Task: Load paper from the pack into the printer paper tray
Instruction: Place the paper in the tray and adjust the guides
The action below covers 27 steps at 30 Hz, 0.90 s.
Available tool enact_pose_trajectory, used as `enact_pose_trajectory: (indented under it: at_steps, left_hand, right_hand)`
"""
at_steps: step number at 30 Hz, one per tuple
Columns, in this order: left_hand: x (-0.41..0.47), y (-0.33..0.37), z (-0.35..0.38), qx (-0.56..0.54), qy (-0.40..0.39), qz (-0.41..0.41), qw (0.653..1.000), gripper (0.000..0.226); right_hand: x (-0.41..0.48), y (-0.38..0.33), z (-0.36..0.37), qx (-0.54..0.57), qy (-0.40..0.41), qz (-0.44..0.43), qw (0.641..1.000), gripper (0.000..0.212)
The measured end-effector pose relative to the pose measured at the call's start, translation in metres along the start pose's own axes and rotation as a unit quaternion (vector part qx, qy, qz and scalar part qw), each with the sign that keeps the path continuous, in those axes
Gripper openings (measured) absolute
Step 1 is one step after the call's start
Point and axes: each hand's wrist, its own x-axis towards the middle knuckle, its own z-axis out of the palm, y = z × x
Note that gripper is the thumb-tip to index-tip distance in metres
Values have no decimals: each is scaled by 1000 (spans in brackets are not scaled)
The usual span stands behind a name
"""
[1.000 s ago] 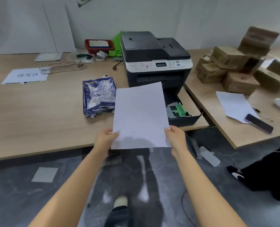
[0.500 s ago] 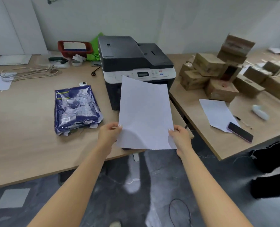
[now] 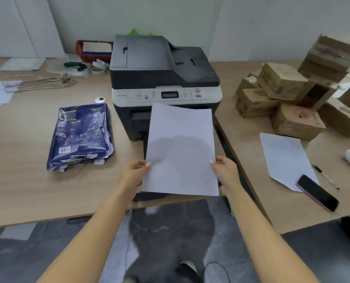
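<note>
I hold a stack of white paper (image 3: 181, 148) by its two long edges, my left hand (image 3: 133, 174) on the left side and my right hand (image 3: 226, 170) on the right. The sheets hang in front of the black and white printer (image 3: 161, 78) and hide its pulled-out tray. Left of the printer, the torn blue paper pack (image 3: 81, 134) lies flat on the wooden table (image 3: 27, 180).
A second table (image 3: 251, 160) on the right carries several cardboard boxes (image 3: 282, 94), a loose sheet (image 3: 284, 158), a pen and a black phone (image 3: 317, 193). A red basket (image 3: 94, 49), tape rolls and string sit at the back left. Dark floor lies below me.
The view has shifted so the printer is now centred and closer. The paper stays gripped in both hands and now covers the tray that showed a second ago.
</note>
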Motion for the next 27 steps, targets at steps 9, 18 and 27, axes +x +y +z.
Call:
enact_pose_trajectory:
  at_steps: [9, 18, 27]
  left_hand:
    - [19, -24, 37, 14, 52, -67, 996, 23]
    - [46, -46, 29, 33, 91, -99, 990, 26]
    - [72, -52, 30, 80, 113, -118, 983, 30]
  right_hand:
    - [67, 14, -27, -93, -98, 45, 990, 14]
    - [97, 38, -6, -152, -122, 96, 976, 5]
    - [123, 63, 6, -173, -110, 131, 970, 29]
